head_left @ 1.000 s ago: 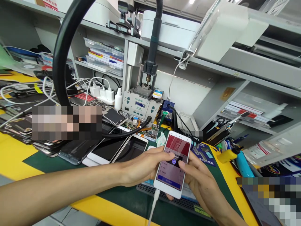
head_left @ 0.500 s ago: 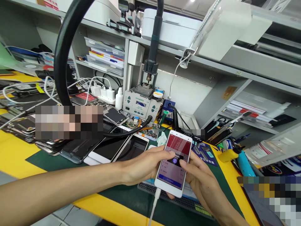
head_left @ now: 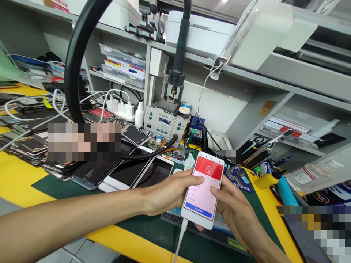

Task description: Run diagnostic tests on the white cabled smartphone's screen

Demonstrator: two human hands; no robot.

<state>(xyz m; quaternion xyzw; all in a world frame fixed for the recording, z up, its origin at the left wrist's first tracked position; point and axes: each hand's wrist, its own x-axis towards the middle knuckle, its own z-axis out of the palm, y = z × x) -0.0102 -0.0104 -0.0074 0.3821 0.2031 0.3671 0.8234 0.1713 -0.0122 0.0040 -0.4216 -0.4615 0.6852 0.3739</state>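
A white smartphone (head_left: pixel 199 215) is held upright between both hands, its lit screen facing me. The screen has a red band with a sad face on top, a pale list below and a blue button at the bottom. My left hand (head_left: pixel 170 191) grips its left side, thumb lying over the screen. My right hand (head_left: pixel 236 204) wraps the right side, with its thumb at the screen's edge. A white charging cable (head_left: pixel 181 235) is plugged into the phone's lower end. The fingers behind the phone are mostly hidden.
Several phones and phone parts (head_left: pixel 93 170) lie to the left on a green mat (head_left: pixel 131 226). A hot-air rework station (head_left: pixel 164 118) stands behind, its thick black hose (head_left: pixel 72 65) arching across the left. Pens and bottles (head_left: pixel 285 188) crowd the right. A perforated dark panel lies below the phone.
The phone's screen has gone from a dimmed page with a dark pop-up to a bright page without it. Both hands keep nearly the same place.
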